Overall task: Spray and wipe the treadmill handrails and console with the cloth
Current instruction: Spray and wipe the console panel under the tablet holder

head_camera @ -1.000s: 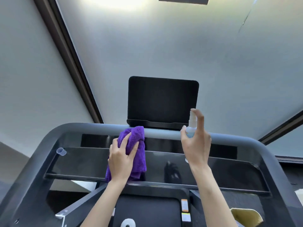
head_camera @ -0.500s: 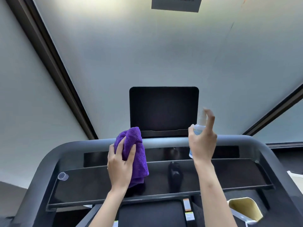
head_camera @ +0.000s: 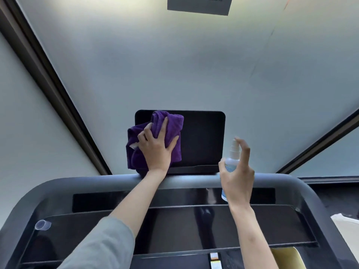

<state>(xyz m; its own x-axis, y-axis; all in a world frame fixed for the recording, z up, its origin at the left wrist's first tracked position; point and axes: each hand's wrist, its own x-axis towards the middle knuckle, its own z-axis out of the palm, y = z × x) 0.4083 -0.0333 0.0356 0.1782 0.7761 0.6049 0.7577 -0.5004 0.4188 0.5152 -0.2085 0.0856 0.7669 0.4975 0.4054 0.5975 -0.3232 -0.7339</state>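
**Purple cloth on the console screen, spray bottle held ready**

Purple microfibre, bunched into a thick wad, is the cloth (head_camera: 155, 138) pressed against the dark console screen (head_camera: 202, 138) at the centre of the frame. A person's left hand (head_camera: 157, 150) spreads over it, fingers dug into the folds and thumb hooked round its right edge, so this grip holds the cloth flat to the left half of the glass. Cloth also hangs past the screen's left border.

Just right of the screen's lower corner, the right hand (head_camera: 238, 177) holds a small clear spray bottle (head_camera: 232, 158) upright. Its grip wraps the bottle's body, and the index finger arches over the white nozzle; whether it is pressing I cannot tell.

Below both hands, the grey front handrail (head_camera: 93, 181) curves across the frame, with a glossy black tray (head_camera: 252, 226) beneath it in the lower half.

Judging by this, the step in hand is wiping the console screen. The next move seems to call for sweeping the cloth rightward over the uncovered glass with steady, even pressure, keeping the bottle clear of the wipe. The side handrails likely remain to do.
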